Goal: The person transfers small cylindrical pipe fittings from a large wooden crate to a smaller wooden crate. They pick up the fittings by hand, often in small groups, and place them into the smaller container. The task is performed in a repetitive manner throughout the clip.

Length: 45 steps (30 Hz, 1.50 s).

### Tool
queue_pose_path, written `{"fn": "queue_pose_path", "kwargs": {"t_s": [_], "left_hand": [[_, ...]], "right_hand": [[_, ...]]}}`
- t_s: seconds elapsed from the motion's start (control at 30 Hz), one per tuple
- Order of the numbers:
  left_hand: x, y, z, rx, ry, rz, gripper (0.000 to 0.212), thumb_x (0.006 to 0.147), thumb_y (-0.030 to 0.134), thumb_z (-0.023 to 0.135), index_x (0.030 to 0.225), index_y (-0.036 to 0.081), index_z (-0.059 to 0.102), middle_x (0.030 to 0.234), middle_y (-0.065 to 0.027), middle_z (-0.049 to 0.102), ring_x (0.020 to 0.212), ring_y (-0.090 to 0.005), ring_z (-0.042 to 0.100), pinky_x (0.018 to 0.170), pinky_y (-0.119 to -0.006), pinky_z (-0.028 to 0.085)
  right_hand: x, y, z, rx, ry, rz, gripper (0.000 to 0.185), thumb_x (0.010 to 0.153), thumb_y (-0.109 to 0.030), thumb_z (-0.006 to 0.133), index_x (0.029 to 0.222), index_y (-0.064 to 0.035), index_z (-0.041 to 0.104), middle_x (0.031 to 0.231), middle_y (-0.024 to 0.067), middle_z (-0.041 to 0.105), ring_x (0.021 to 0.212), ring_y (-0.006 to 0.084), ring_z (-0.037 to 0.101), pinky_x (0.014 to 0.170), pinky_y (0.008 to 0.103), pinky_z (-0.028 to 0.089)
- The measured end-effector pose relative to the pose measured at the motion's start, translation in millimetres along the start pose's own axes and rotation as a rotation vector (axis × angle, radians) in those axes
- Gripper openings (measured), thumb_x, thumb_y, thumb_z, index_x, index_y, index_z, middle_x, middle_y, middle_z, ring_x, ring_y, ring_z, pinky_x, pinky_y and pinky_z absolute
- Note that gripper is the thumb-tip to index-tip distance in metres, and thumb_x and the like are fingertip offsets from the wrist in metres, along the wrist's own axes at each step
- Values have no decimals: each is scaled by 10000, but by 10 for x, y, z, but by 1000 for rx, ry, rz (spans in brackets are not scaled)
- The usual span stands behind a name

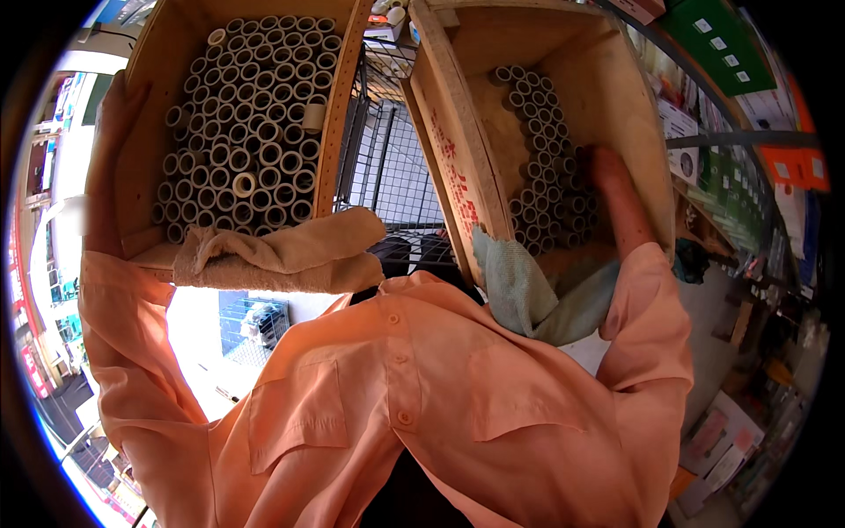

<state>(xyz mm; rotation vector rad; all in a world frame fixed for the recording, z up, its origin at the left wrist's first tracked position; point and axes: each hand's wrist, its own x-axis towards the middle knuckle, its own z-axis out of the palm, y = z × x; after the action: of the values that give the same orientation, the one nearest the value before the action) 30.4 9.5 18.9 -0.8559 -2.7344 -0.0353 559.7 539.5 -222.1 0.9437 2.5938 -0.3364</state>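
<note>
In front of me on the left stands a wooden box point(328, 152) packed with short pale tubes point(228, 112), most of them upright. One tube point(313, 117) lies on its side on top, near the right wall. My left hand point(123, 102) grips this box's left wall, with the thumb on the inner side. A second wooden box point(581, 46) on the right holds similar tubes point(541, 142) standing along its floor. My right hand point(599, 166) reaches inside among these tubes, beside its right wall. Its fingers are in shadow, so whether they hold a tube is unclear.
A tan towel point(284, 254) covers the left box's near edge; a grey-green cloth point(528, 290) drapes over the right box's near edge. Between the boxes is a black wire rack point(396, 158). Shelving with green boxes point(716, 46) stands at right. A wire basket point(254, 323) sits lower left.
</note>
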Motion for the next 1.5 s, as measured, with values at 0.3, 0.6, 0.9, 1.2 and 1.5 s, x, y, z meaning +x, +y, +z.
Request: {"fn": "queue_pose_path", "kwargs": {"t_s": [0.3,0.6,0.9,1.2,1.5], "left_hand": [[40,-57,23,-4,32,22,535,848,435,609,1177,21,529,1072,-259,618,1034,-419,584,852,-452,466],[-43,-26,4,72,31,-4,541,834,384,647,1219,25,522,1074,-245,630,1016,-372,614,837,-429,486],[-586,933,-679,-180,45,-142,428,864,352,553,1132,19,539,1037,-250,614,992,-405,588,832,-465,468],[-814,1217,-934,-393,100,-129,352,904,283,485,1061,-29,534,1004,-282,585,977,-426,567,817,-476,450],[-728,1106,-981,-429,45,-242,399,915,346,487,1031,-28,563,962,-284,610,936,-431,593,796,-487,461]], "right_hand": [[70,58,26,73,-15,9,227,857,-225,562,976,-74,684,838,180,675,720,306,677,700,417,527],[35,119,-29,113,90,2,231,822,-238,616,924,-48,699,877,208,667,851,355,651,753,427,501],[-176,-123,-752,490,175,-102,316,896,-198,586,1161,-28,621,1037,116,680,882,211,662,791,308,499],[-765,-1621,-1896,766,287,-431,270,936,-107,565,1191,-25,600,1045,56,653,873,91,609,757,224,483],[-762,-3260,-2025,450,145,-913,217,874,-83,598,1084,-44,637,973,103,667,853,210,654,736,306,506]]}}
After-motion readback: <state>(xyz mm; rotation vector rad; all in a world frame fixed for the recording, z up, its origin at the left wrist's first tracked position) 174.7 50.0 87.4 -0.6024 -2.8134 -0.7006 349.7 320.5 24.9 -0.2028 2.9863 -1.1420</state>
